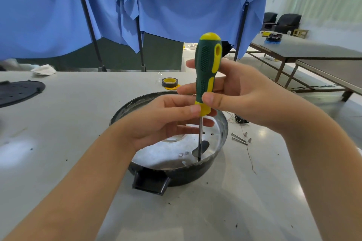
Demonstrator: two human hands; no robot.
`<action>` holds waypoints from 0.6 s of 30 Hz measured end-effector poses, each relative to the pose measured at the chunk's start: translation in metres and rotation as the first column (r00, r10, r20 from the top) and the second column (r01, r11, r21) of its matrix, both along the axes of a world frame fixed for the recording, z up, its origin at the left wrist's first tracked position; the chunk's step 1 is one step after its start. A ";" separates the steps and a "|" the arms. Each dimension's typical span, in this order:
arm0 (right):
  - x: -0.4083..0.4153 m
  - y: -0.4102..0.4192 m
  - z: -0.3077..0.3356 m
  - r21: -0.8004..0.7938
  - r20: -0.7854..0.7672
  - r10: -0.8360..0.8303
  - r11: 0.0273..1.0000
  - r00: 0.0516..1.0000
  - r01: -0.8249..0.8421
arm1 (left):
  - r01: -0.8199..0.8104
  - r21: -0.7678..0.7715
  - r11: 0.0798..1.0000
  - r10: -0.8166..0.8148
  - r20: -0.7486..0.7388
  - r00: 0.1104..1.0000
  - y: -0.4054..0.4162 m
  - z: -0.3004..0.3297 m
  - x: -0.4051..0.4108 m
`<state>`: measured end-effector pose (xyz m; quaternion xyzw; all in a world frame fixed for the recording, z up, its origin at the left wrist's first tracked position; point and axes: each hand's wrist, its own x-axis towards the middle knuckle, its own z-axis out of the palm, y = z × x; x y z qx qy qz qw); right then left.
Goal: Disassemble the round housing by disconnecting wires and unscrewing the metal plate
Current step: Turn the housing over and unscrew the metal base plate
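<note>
A round black housing (176, 177) sits on the grey table (78, 123), with a shiny metal plate (168, 154) inside it. A green and yellow screwdriver (207, 64) stands upright, its tip down on the plate near the front right rim. My right hand (244, 92) grips the handle from the right, thumb across its lower part. My left hand (166, 115) reaches over the housing, its fingertips steadying the yellow collar and shaft. No wires inside the housing are visible.
Loose screws and small spacers (240, 139) lie right of the housing, with thin wires (235, 118) behind them. A roll of yellow tape (170, 82) sits behind the housing. A black perforated disc (17, 92) lies far left, a white cloth (44, 69) beyond it.
</note>
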<state>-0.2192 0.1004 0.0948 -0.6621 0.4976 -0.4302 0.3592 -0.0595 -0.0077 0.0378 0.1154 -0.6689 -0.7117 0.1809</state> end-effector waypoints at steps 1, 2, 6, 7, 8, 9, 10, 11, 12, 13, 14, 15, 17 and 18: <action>-0.001 0.000 0.000 0.007 -0.002 0.007 1.000 1.000 -0.006 | -0.012 -0.019 1.000 0.012 0.004 1.000 0.000 0.001 0.000; -0.001 0.001 0.001 0.012 0.002 0.010 1.000 1.000 -0.010 | -0.030 -0.041 0.999 0.030 0.007 1.000 0.001 0.001 0.001; -0.004 0.002 0.003 -0.033 -0.052 -0.045 0.999 0.998 0.043 | -0.154 -0.175 0.972 0.166 0.052 0.985 0.002 0.006 0.000; -0.003 0.002 0.003 -0.056 -0.081 -0.079 0.996 0.994 0.075 | -0.174 -0.216 0.961 0.194 0.072 0.978 0.004 0.009 0.000; -0.003 0.001 0.004 -0.081 -0.108 -0.118 0.991 0.987 0.109 | -0.188 -0.252 0.949 0.218 0.093 0.972 0.007 0.012 0.000; -0.002 0.000 0.004 -0.108 -0.130 -0.156 0.984 0.979 0.142 | -0.197 -0.284 0.938 0.237 0.111 0.965 0.010 0.016 -0.001; -0.001 -0.001 0.003 -0.135 -0.148 -0.192 0.976 0.970 0.173 | -0.208 -0.309 0.928 0.256 0.125 0.959 0.013 0.019 -0.002; 0.000 -0.002 0.003 -0.159 -0.159 -0.223 0.967 0.962 0.198 | -0.217 -0.326 0.920 0.273 0.135 0.953 0.016 0.021 -0.004; 0.001 -0.002 0.003 -0.178 -0.165 -0.242 0.961 0.956 0.212 | -0.226 -0.342 0.912 0.287 0.141 0.947 0.019 0.024 -0.004; 0.001 -0.003 0.003 -0.190 -0.171 -0.251 0.957 0.953 0.218 | -0.236 -0.361 0.902 0.303 0.142 0.942 0.022 0.025 -0.005; 0.001 -0.003 0.003 -0.196 -0.180 -0.254 0.956 0.950 0.219 | -0.252 -0.382 0.889 0.327 0.145 0.934 0.024 0.027 -0.006; 0.001 -0.003 0.003 -0.197 -0.187 -0.251 0.957 0.950 0.214 | -0.264 -0.400 0.878 0.346 0.149 0.926 0.025 0.028 -0.006; -0.001 -0.002 0.004 -0.190 -0.179 -0.233 0.961 0.956 0.198 | -0.275 -0.410 0.870 0.364 0.156 0.918 0.025 0.030 -0.007; -0.002 -0.002 0.004 -0.183 -0.170 -0.219 0.965 0.961 0.187 | -0.279 -0.407 0.870 0.367 0.156 0.917 0.025 0.030 -0.007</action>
